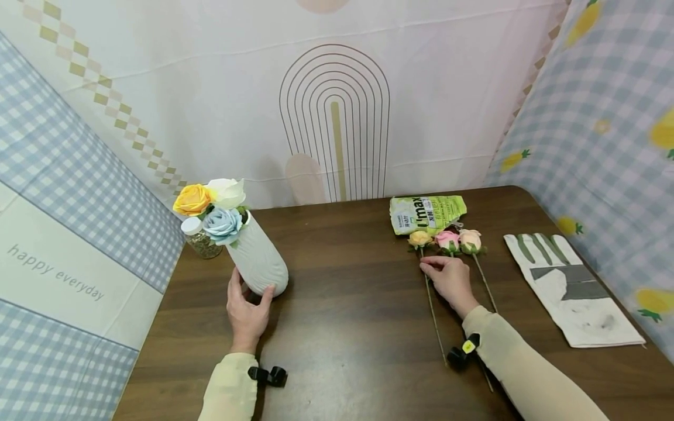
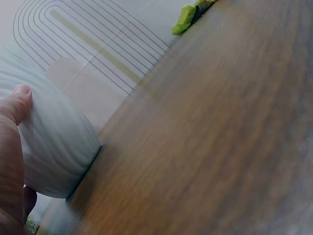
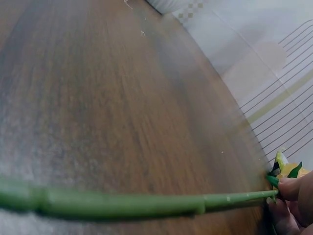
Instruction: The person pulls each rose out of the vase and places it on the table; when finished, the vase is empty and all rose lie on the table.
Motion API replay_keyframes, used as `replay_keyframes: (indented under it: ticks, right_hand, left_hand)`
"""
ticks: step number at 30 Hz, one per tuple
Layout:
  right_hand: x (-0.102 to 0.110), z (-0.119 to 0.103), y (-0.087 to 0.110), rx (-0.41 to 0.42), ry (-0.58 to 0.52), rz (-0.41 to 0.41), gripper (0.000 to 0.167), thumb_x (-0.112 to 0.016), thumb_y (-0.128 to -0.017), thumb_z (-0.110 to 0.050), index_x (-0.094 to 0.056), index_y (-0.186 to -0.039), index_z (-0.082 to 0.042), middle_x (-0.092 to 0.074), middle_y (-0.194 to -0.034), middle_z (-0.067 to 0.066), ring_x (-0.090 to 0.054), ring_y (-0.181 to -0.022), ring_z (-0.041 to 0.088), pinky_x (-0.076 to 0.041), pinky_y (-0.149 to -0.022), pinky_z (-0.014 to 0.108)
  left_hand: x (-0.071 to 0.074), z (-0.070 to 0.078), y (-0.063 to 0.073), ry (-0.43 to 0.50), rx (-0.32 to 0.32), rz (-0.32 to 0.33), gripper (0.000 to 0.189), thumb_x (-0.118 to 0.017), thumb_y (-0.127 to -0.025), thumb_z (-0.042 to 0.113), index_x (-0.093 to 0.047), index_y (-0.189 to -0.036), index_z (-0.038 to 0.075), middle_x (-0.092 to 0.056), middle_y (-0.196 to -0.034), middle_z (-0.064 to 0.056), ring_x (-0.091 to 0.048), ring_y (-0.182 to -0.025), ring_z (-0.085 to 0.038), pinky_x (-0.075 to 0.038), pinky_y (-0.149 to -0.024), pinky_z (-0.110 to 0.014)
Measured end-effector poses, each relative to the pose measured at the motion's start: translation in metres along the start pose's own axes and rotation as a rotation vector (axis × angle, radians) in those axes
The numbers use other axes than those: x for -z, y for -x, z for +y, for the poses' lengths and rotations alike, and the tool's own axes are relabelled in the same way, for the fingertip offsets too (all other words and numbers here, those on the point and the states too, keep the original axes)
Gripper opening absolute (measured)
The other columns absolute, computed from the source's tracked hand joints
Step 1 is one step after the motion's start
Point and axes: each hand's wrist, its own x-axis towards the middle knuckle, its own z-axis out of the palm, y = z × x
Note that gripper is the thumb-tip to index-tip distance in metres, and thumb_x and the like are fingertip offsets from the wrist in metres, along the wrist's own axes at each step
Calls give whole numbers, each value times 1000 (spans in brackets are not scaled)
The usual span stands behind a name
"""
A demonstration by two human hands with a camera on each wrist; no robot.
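My left hand (image 1: 247,313) holds the white ribbed vase (image 1: 258,254) low down, its thumb on the near side in the left wrist view. In the vase stand a yellow rose (image 1: 192,200), a white flower (image 1: 227,192) and a blue rose (image 1: 223,225). On the right, my right hand (image 1: 451,282) pinches a pale yellow rose (image 1: 420,238) by its stem just under the bloom. That green stem (image 3: 122,205) runs across the right wrist view. Beside it lie a pink rose (image 1: 447,240) and a peach rose (image 1: 470,240); my hand partly hides the pink one's stem.
A jar with a white lid (image 1: 202,240) stands behind the vase at the left. Behind the loose roses lies a green and white packet (image 1: 427,214). A white and grey glove (image 1: 574,292) rests at the table's right side. Patterned cloth (image 1: 221,117) hangs behind the table (image 1: 337,327).
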Motion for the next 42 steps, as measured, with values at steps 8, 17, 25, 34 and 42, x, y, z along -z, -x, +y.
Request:
replay_keyframes:
  ticks: [8, 17, 25, 34, 42]
  right_hand:
    - [1, -3, 2, 16, 21, 8, 17, -71, -88, -22, -77, -101, -12, -74, -92, 6, -68, -87, 26, -50, -75, 46]
    - [7, -8, 7, 72, 51, 97, 15, -72, -88, -20, -78, -99, -11, -74, -90, 6, -68, -83, 25, -51, -71, 45]
    - [28, -58, 1, 269, 4, 139, 15, -75, -84, -20, -78, -97, -12, -73, -90, 3, -65, -77, 18, -45, -62, 32]
    - [15, -168, -2, 402, -245, -167, 19, -75, -85, -22, -75, -101, -12, -72, -89, -3, -61, -71, 9, -51, -62, 27]
    - [-20, -264, 3, 582, -309, -273, 20, -78, -81, -24, -76, -99, -14, -72, -89, -5, -61, -73, 0, -51, -67, 20]
  left_hand:
    - [0, -1, 0, -6, -3, 8, 88, -83, -73, 20, -37, -148, 13, -51, -132, -16, -55, -112, -29, -49, -81, -49]
    - [0, 0, 0, -7, 4, 5, 88, -83, -74, 20, -37, -149, 12, -50, -134, -16, -53, -115, -29, -49, -83, -49]
    - [-1, -2, 0, 16, -7, 7, 86, -82, -75, 17, -37, -149, 11, -49, -135, -17, -51, -119, -29, -48, -84, -48]
    - [0, 0, 1, 15, -10, 1, 89, -82, -74, 19, -35, -150, 16, -49, -137, -13, -54, -115, -28, -49, -82, -46]
    - [1, 0, 0, 17, -11, 4, 91, -84, -72, 20, -37, -149, 17, -50, -136, -13, -54, -115, -29, -50, -83, -48]
